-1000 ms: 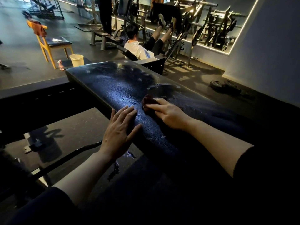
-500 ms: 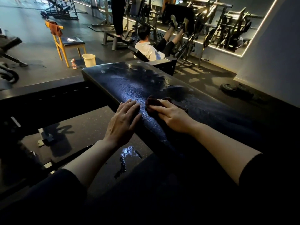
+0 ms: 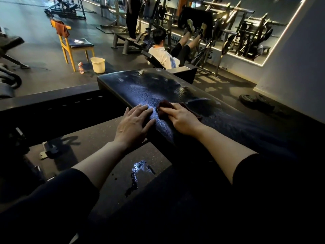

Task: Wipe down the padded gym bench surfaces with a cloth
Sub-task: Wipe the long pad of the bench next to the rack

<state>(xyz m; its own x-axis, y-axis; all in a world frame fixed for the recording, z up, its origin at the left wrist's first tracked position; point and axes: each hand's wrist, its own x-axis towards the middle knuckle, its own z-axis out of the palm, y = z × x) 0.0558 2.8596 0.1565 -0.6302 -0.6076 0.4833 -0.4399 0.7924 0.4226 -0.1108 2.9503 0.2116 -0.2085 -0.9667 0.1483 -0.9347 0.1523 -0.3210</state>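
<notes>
A long black padded bench (image 3: 151,85) runs from the centre toward the lower right, its textured surface shiny with wet streaks. My right hand (image 3: 182,118) presses a dark reddish cloth (image 3: 164,105) flat on the pad with straight fingers; most of the cloth is hidden under the hand. My left hand (image 3: 133,124) rests flat on the bench's left edge, fingers straight, right beside the cloth.
A wet puddle (image 3: 139,170) shines on the rubber floor below the bench. Behind stand a yellow chair (image 3: 70,44), a cream bucket (image 3: 98,65) and a spray bottle (image 3: 80,68). A person (image 3: 163,51) sits on a leg-press machine; weight plates (image 3: 251,100) lie on the floor at right.
Both hands have slid a little farther up the bench, the right hand carrying the cloth forward. The view has tilted and shifted, showing more of the floor.
</notes>
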